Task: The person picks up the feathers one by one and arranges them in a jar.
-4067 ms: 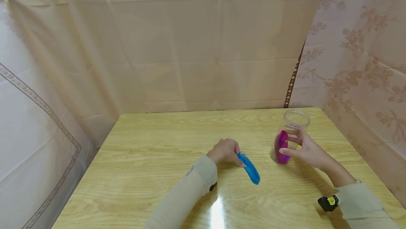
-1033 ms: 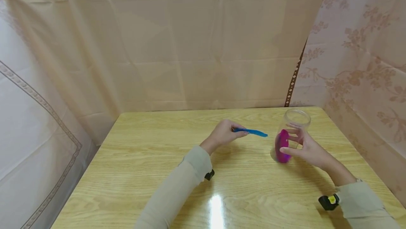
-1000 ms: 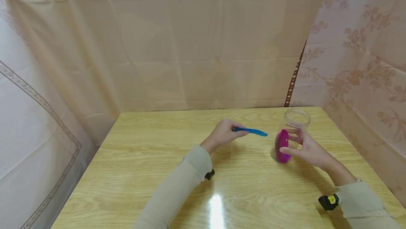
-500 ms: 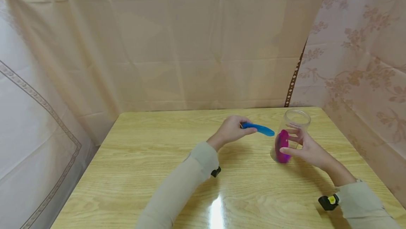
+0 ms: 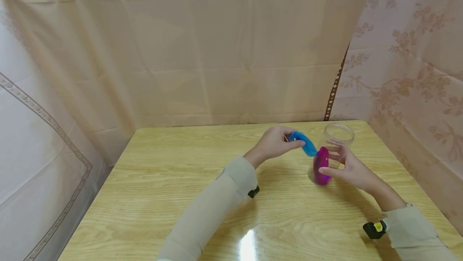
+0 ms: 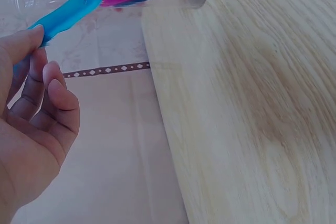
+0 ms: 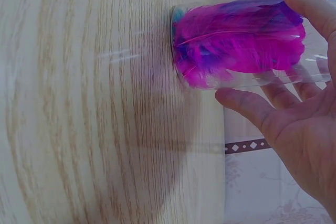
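My left hand (image 5: 273,144) pinches a blue feather (image 5: 305,144) between thumb and fingers. In the left wrist view the feather (image 6: 65,19) angles up from the fingertips, its tip level with the jar's side. A clear jar (image 5: 339,143) stands upright at the table's right, its round mouth uncovered. Magenta and purple feathers (image 7: 236,40) fill its lower part, with a bit of teal at the bottom. Around the jar's side curls my right hand (image 5: 349,168), thumb on one side and fingers on the other. The blue feather is outside the jar, at its left.
The wooden table (image 5: 173,180) extends to the left and front of both hands. A beige cloth (image 5: 224,60) hangs behind its back edge, and a flowered cloth (image 5: 416,72) hangs at the right. Each sleeve carries a small black wrist camera (image 5: 374,230).
My left hand has carried the blue feather up and to the right, from over the middle of the table to beside the jar. The right hand and jar have stayed in place.
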A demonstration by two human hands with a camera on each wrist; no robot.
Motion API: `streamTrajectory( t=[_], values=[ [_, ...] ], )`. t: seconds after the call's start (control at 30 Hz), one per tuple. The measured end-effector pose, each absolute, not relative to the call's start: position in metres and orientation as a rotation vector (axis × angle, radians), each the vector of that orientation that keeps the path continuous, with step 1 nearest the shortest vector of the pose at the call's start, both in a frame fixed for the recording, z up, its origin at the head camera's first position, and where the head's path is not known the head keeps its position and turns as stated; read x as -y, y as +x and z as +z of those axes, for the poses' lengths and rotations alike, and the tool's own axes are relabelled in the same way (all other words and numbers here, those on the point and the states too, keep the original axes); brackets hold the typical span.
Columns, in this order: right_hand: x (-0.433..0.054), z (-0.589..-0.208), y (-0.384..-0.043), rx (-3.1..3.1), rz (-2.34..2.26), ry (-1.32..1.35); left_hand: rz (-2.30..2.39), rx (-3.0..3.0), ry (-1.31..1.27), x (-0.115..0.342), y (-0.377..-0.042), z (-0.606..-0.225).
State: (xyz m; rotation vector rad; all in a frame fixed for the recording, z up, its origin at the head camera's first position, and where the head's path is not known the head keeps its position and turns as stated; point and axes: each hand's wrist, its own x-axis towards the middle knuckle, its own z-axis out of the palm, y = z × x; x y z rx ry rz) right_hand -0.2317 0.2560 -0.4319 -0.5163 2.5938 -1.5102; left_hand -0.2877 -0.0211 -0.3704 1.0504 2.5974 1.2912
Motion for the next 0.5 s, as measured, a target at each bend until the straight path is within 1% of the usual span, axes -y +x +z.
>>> streamTrajectory(
  t=[0.5],
  values=[
    [-0.2546,-0.4319,-0.2324,-2.596,-1.513,-0.527,1.481,-2.488,1.105,0.0129,-0.2849,-0.3679]
  ],
)
